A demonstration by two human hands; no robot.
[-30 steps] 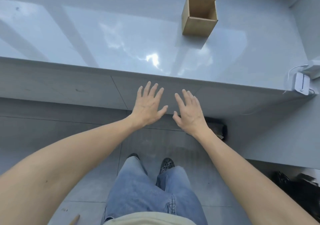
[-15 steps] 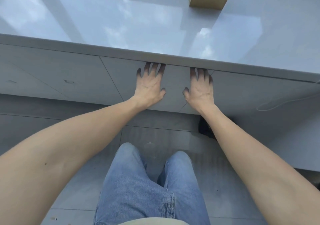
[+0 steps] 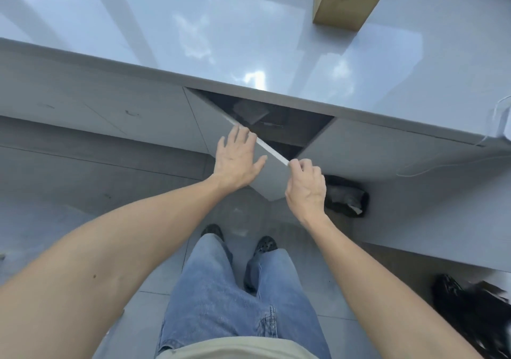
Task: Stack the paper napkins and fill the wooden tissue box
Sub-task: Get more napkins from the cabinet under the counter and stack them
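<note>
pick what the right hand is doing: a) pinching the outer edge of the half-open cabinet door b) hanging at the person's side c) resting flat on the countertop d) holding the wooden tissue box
a: the right hand grips the outer edge of the cabinet door, which stands swung partly open below the countertop.

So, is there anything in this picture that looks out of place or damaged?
Nothing looks damaged or spilled. The cabinet door under the countertop is partly open, with the left hand flat on its face and the right hand gripping its edge. The wooden tissue box stands upright on the countertop.
</note>
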